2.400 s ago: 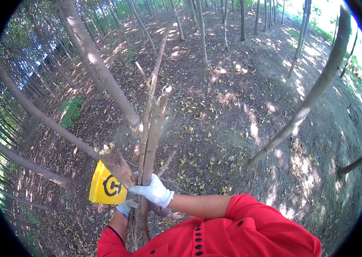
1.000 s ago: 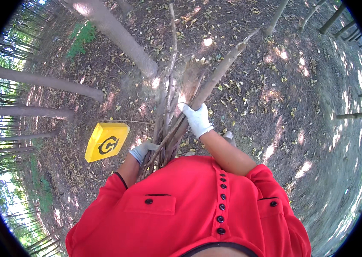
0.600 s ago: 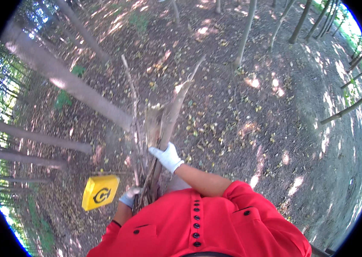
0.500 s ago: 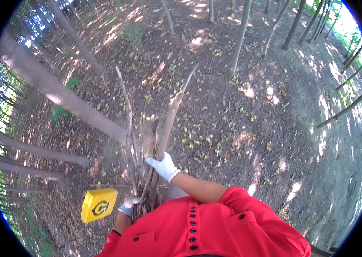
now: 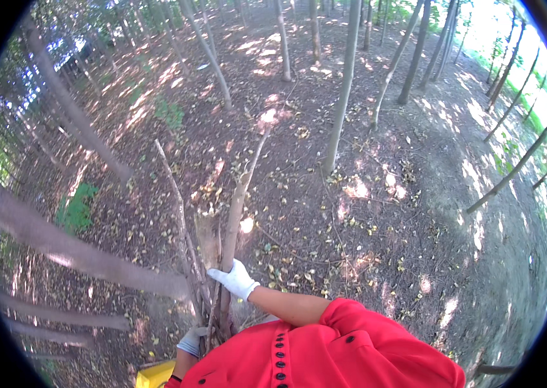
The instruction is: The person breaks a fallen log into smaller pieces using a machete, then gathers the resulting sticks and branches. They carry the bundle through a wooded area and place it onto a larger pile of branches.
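Bundle of branches [image 5: 224, 304], held before the red shirt [image 5: 364, 352], tips fanned apart; right hand [image 5: 234, 279], white-gloved, wrapped round the stout branch [image 5: 235, 220], thumb across; left hand [image 5: 192, 340], gloved, curled round the bundle's lower end, fingers partly hidden; possible slipping-out of the thin stick [image 5: 172, 184], from uneven lengths and spread; possible snag on the near trunk [image 5: 92, 257], close at left; yellow object [image 5: 153, 375], cut off at lower edge; slim trunks [image 5: 345, 97] further ahead, obstructing.

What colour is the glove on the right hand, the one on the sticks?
White: the right hand's glove shows best in the head view.
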The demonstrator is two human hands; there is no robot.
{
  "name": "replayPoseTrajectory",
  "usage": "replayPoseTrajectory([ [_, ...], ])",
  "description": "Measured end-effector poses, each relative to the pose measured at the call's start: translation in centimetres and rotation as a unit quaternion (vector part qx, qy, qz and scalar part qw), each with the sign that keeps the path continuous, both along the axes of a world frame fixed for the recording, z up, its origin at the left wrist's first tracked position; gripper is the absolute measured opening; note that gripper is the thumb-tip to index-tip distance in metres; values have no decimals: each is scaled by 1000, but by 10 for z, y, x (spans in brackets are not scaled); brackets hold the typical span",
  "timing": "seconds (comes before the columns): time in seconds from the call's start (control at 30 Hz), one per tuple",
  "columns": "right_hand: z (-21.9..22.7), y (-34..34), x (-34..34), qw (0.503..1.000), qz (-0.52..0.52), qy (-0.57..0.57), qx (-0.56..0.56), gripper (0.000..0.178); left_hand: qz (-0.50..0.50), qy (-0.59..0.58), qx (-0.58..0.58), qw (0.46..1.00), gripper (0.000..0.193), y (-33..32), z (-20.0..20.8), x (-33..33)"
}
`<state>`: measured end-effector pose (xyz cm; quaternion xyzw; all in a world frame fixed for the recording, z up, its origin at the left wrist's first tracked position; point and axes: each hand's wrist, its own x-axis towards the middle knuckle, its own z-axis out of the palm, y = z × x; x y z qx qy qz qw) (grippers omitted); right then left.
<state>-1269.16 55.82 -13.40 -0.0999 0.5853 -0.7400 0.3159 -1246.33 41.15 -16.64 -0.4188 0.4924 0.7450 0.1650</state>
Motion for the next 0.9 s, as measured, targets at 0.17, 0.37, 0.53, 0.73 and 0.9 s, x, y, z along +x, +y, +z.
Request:
replayPoseTrajectory([
  [0.17,-2,-12,-66,999,-27,23,-23,45,-43,-61,70,995,18,-59,-38,-60],
  [0.37,-22,-17,-163,999,-39,18,-16,46,-110,-47,34,992,13,-70,-51,-159],
  [0.53,-41,-9,-273,999,-49,12,2,50,-185,18,-129,974,10,-51,-47,-270],
  [0.73,23,34,-390,995,-6,45,85,55,-214,-3,-184,959,10,-25,-26,-395],
  [0.9,11,24,-464,1000,-5,19,-24,48,-222,-6,-211,952,10,-22,-20,-473],
])
